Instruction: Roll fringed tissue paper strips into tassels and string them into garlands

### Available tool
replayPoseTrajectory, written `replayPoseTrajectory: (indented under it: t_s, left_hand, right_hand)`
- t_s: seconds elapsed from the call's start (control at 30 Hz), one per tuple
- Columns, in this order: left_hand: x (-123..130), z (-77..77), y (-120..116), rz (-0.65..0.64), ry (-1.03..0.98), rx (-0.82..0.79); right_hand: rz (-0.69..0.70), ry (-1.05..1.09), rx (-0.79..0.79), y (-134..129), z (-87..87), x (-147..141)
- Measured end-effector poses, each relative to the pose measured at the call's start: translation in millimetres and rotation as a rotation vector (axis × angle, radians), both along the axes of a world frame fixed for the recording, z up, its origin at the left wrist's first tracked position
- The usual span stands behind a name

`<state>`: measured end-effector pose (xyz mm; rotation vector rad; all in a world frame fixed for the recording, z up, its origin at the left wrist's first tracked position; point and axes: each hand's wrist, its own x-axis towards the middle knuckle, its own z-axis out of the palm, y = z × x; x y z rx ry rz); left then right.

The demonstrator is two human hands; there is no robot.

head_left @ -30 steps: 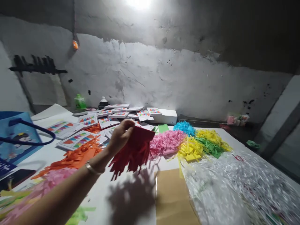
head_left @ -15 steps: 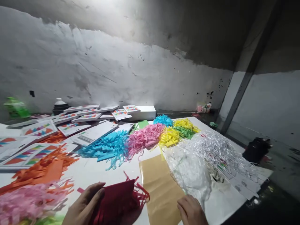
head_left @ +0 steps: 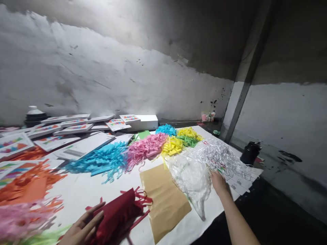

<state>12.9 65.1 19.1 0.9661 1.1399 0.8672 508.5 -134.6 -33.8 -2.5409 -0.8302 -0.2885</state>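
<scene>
At the lower left, my left hand point(head_left: 85, 223) grips the left end of a dark red fringed tissue-paper tassel point(head_left: 116, 212), thumb and fingers lying along it. Thin red strips trail from the tassel's right end. My right hand point(head_left: 218, 182) reaches forward to the right, beside a crumpled clear plastic bag point(head_left: 191, 177) and a pile of silver foil fringe point(head_left: 217, 151); its fingers are mostly hidden. Between the hands, a sheet of brown paper point(head_left: 165, 200) lies flat on the white tabletop point(head_left: 79, 190).
Blue fringe point(head_left: 102, 158), pink fringe point(head_left: 148, 148) and yellow fringe point(head_left: 172, 146) lie across the middle. Orange fringe point(head_left: 33, 185) is at left. Printed white packages point(head_left: 84, 146) are heaped behind, near a white box point(head_left: 144, 123). White cards point(head_left: 236, 182) lie at the right edge.
My right hand has moved from the brown paper's lower edge forward and right, to the plastic bag and silver fringe. The red tassel has tilted and sits lower left. The view has turned right.
</scene>
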Motion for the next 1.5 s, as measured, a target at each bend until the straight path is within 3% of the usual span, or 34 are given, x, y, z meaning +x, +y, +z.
replayPoseTrajectory:
  t_s: [0.17,0.27,0.33,0.5,0.53,0.6,0.67,0.83,1.07,1.2,1.33,1.4,1.5]
  left_hand:
    - [2,6.0,-27,0.006,-0.170,0.003]
    - [2,4.4,-39,0.050,-0.255,0.019]
    - [5,0.4,-50,0.073,-0.307,0.036]
    - [22,-20.3,-87,0.017,-0.412,0.093]
    - [25,-25.0,-94,-0.001,-0.430,0.104]
    - [28,-33.0,-107,-0.035,-0.465,0.108]
    - [28,-38.2,-113,-0.054,-0.484,0.092]
    - [23,-39.0,-112,-0.099,-0.395,0.098]
    - [25,-41.9,-103,-0.127,-0.220,0.133]
    - [27,-42.9,-102,-0.134,-0.178,0.157]
    - [29,-44.7,-104,-0.134,-0.200,0.135]
    - [30,-46.6,-104,-0.128,-0.214,0.140]
    - [32,-48.3,-105,-0.125,-0.193,0.180]
  right_hand:
    - [0.018,0.043,-0.027,7,25.2,0]
    - [0.085,-0.022,0.098,9,31.6,-33]
    - [0.278,-0.077,0.225,16,27.3,-88]
    - [0.957,-0.079,0.401,41,9.6,-283]
    - [1.078,-0.046,0.499,46,8.5,-311]
    - [1.142,0.018,0.611,55,7.9,-346]
    - [1.113,0.094,0.655,60,7.8,-355]
    - [1.013,0.417,0.599,60,10.1,-340]
    - [1.033,0.739,0.448,61,18.8,-327]
    - [0.996,0.608,0.486,55,9.6,-330]
    - [1.040,0.241,0.469,47,0.5,-337]
    - [1.000,0.028,0.438,45,-1.3,-340]
    - [0.950,-0.125,0.421,44,-1.4,-341]
